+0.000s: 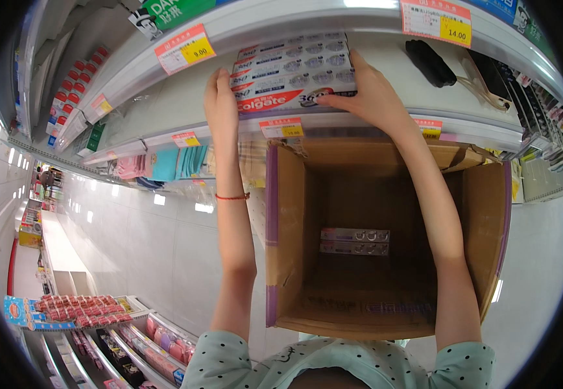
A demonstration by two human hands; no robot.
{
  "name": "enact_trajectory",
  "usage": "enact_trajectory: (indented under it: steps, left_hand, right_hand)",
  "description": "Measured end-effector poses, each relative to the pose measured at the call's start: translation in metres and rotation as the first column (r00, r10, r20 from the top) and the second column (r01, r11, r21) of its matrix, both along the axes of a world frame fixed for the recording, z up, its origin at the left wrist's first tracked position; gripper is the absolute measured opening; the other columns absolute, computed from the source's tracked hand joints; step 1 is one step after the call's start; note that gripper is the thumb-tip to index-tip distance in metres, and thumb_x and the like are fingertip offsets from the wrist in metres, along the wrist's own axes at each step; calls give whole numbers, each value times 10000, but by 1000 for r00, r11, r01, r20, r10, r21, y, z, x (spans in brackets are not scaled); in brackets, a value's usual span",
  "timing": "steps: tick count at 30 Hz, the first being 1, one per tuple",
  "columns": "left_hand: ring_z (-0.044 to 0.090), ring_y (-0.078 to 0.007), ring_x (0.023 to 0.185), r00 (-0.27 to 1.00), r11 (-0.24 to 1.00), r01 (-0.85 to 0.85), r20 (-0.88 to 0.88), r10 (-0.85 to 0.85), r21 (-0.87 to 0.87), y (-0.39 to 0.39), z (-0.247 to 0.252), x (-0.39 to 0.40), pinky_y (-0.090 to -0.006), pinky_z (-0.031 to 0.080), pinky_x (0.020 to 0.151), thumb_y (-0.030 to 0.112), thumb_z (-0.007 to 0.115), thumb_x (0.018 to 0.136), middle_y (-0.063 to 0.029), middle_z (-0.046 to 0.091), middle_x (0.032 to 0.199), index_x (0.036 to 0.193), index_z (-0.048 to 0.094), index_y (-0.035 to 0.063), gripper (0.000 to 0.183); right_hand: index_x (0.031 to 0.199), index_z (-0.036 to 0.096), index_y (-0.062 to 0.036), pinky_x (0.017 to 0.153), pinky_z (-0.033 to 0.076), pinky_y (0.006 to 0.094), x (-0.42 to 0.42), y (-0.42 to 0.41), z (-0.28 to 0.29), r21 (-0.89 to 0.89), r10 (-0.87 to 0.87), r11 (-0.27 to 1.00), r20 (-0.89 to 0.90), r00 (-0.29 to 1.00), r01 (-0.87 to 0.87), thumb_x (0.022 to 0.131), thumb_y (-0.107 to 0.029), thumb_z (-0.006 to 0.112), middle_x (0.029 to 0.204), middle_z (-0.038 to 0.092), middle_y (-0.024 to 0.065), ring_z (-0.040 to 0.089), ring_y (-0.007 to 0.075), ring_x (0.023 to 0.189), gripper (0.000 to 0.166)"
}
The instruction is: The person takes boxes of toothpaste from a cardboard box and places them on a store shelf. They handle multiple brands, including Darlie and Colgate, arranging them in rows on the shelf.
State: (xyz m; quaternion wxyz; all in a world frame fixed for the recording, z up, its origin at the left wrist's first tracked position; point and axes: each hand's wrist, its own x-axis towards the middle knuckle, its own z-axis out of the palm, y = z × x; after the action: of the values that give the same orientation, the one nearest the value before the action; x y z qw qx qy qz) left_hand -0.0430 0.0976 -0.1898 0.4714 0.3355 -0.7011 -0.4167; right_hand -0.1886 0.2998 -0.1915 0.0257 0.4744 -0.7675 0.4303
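Note:
Both my hands flank a block of stacked Colgate toothpaste boxes [293, 65] on a white store shelf [184, 87]. My left hand [220, 95] presses flat along the left ends of the boxes. On the other side, my right hand [371, 95] grips the right end, its thumb across the front face. Below the shelf, in front of my body, a large cardboard carton [286, 233] stands with its top open. Two toothpaste boxes [354, 242] lie side by side on its bottom.
A black object [430, 63] with a pale strap lies on the shelf to the right, near a phone-like slab [488, 73]. Price tags [281, 128] line the shelf edge. Folded towels [191, 163] fill a lower shelf. Across the tiled aisle [164, 243] is a display rack [82, 311].

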Motion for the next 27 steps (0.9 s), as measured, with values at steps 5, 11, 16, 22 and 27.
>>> enact_trajectory:
  steps: [5,11,16,22,27]
  left_hand:
    - [547,-277,1082,999,998,52,-9,-52,-26,-4,-3,-7,-309,373,945,315,456,901,-216,597,1135,1160,556,-67,472]
    - [472,-219,1162,973,987,115,190,-134,110,-18,9,15,-304,340,981,392,501,880,-163,523,1252,1271,486,-17,566]
    - [393,-234,1254,846,758,481,-6,-533,441,-17,34,-25,-303,292,1045,432,457,920,-188,380,1384,1362,303,-76,691]
    - [421,-240,1229,772,671,600,-97,-628,436,-33,27,-26,-305,314,1040,410,410,945,-208,363,1393,1364,244,-119,695]
    - [462,-238,1184,772,684,612,-113,-625,397,-60,14,-32,-305,346,1014,412,409,942,-194,428,1341,1348,291,-109,671]
  right_hand:
    - [1285,329,80,884,444,371,-6,-5,-13,-94,39,995,-73,997,-45,734,-401,743,1126,559,278,560,391,1045,841]
    - [1258,345,84,894,440,375,9,-21,-21,-83,85,993,-10,996,-86,723,-410,750,1114,566,280,567,377,1051,833]
    - [1241,369,62,902,442,365,-10,-4,-7,-110,72,991,1,997,-71,695,-416,769,1099,581,262,576,356,1051,829]
    - [1302,279,45,930,429,359,-14,-14,-17,-182,145,974,25,989,-138,691,-421,773,1152,552,250,549,343,1096,913]
    - [1336,216,45,945,419,363,-10,-17,-18,-175,76,982,-12,997,-77,694,-432,768,1178,524,266,529,358,1117,972]
